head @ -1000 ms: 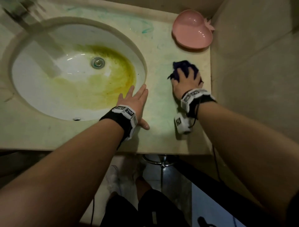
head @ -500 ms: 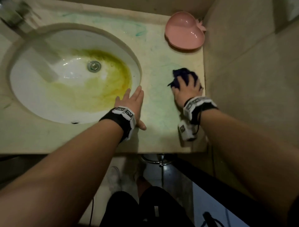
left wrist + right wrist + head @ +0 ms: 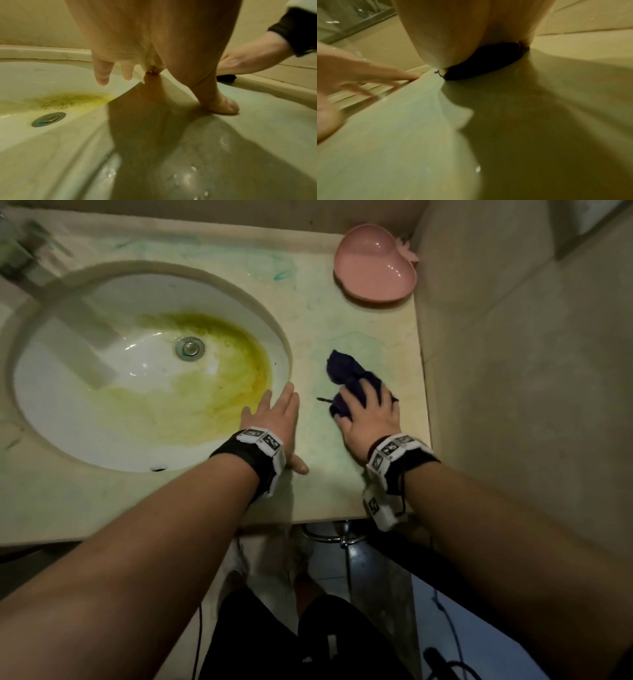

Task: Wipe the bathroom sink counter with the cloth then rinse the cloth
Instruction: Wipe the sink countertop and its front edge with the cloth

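Note:
A dark purple cloth (image 3: 342,368) lies bunched on the pale stone counter (image 3: 325,484), right of the sink. My right hand (image 3: 368,412) presses down on it, with the fingers curled over the bundle and the thumb at its left side. In the right wrist view the cloth (image 3: 484,63) shows as a dark wad under the palm. My left hand (image 3: 277,419) lies flat on the counter at the rim of the sink (image 3: 102,440), fingers straight and holding nothing. Faint green smears mark the counter around the cloth.
The white basin has a yellow-green stain beside its metal drain (image 3: 189,348). A pink dish (image 3: 375,265) sits at the counter's back right corner. A tiled wall (image 3: 513,371) borders the counter on the right, and the tap (image 3: 24,251) is blurred at the far left.
My right hand has dragged the cloth toward the front edge and a little left toward the sink. The left hand has stayed at the sink rim.

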The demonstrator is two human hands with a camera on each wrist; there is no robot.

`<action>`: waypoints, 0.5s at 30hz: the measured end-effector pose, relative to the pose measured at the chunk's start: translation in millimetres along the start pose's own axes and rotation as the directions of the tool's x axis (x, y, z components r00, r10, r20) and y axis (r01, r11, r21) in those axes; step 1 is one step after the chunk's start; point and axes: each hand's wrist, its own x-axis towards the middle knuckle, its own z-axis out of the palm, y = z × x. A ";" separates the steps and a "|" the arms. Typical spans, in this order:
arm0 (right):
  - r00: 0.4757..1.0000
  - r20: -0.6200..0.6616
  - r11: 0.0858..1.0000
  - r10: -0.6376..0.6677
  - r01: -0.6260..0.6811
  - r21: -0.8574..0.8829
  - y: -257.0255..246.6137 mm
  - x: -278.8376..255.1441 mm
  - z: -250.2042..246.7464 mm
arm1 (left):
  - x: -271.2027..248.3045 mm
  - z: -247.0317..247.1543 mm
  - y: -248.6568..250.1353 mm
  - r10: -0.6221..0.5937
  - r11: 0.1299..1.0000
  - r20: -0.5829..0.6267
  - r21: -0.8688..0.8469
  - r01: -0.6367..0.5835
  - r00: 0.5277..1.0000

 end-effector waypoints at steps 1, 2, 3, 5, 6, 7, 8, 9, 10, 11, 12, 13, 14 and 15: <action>0.999 -0.007 0.998 0.053 -0.053 0.029 3.7 10.9 -3.9 | -0.1 1.0 0.7 0.007 1.000 0.003 0.003 -0.007 1.000; 0.994 -0.002 0.992 0.109 -0.109 0.064 4.5 25.0 -9.3 | 0.4 2.0 0.6 0.015 1.000 0.003 0.006 -0.016 1.000; 0.986 0.027 0.982 0.162 -0.164 0.093 1.0 40.0 -13.4 | 1.2 3.2 -2.3 0.028 1.000 0.006 0.009 -0.028 1.000; 0.969 0.087 0.964 0.229 -0.238 0.114 -11.0 63.4 -21.2 | 3.1 4.6 -6.2 0.054 0.999 0.017 -0.005 -0.054 0.998; 0.966 0.095 0.961 0.240 -0.250 0.118 -18.0 68.5 -24.2 | 3.8 4.9 -6.7 0.066 0.998 0.016 -0.014 -0.066 0.998; 0.968 0.095 0.963 0.232 -0.243 0.117 -25.4 68.2 -24.6 | 4.5 5.4 -7.0 0.076 0.997 0.013 -0.015 -0.076 0.997; 0.974 0.092 0.970 0.209 -0.219 0.109 -33.4 61.6 -21.8 | 4.9 5.5 -7.5 0.088 0.996 0.009 -0.008 -0.088 0.996; 0.982 0.081 0.979 0.174 -0.181 0.091 -40.5 49.7 -16.4 | 5.2 5.0 -7.4 0.094 0.996 0.003 -0.001 -0.094 0.996; 0.987 0.061 0.985 0.151 -0.156 0.074 -46.4 31.5 -10.4 | 3.9 2.9 -7.2 0.108 0.994 0.004 0.016 -0.108 0.994; 0.991 0.047 0.990 0.124 -0.127 0.064 -50.2 17.2 -1.9 | 5.3 2.5 -7.7 0.106 0.994 0.009 0.030 -0.106 0.994; 0.993 0.042 0.992 0.112 -0.114 0.058 -50.9 3.4 5.1 | 6.0 1.7 -9.4 0.108 0.993 0.021 0.044 -0.109 0.994; 0.992 0.045 0.991 0.122 -0.124 0.047 -50.4 -9.5 7.1 | 5.4 -3.4 -12.9 0.134 0.989 0.028 0.062 -0.135 0.991; 0.989 0.060 0.990 0.133 -0.136 0.040 -48.2 -19.3 10.0 | 4.7 -5.8 -18.3 0.154 0.985 0.043 0.075 -0.157 0.987; 0.986 0.068 0.988 0.150 -0.152 0.036 -45.7 -26.7 8.3 | 3.2 -10.8 -25.3 0.176 0.979 0.054 0.090 -0.181 0.983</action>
